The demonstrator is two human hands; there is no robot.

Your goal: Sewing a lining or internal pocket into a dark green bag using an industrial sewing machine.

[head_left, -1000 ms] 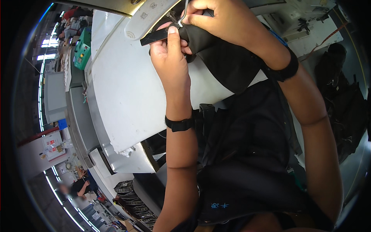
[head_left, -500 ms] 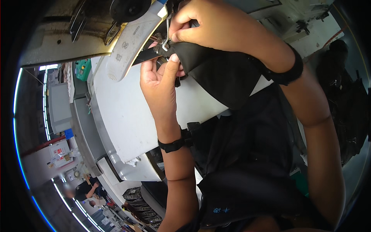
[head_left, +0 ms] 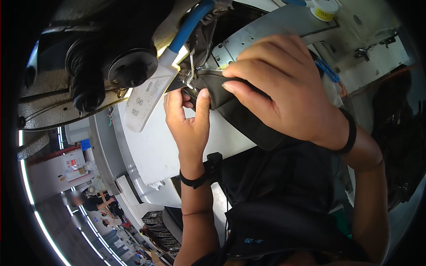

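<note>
Dark cloth (head_left: 242, 117) lies at the far edge of the white table (head_left: 155, 153), under the bent metal rod (head_left: 191, 77) of the sewing machine (head_left: 100, 48); its near end hangs toward the person's lap. Left hand (head_left: 188, 117): thumb on top, fingers curled at the edge, cloth gripped between; some fingertips hidden beneath it. Right hand (head_left: 282, 91), slightly blurred: thumb and forefinger closed on the cloth by the zipper (head_left: 212, 69); other fingers folded, tips hard to make out. Zipper's course partly covered by this hand. Needle point indistinct among dark parts. Machine cut off at far left. White lamp (head_left: 148, 95) left of the rod. Blue snips (head_left: 327, 70) right of the right hand.
</note>
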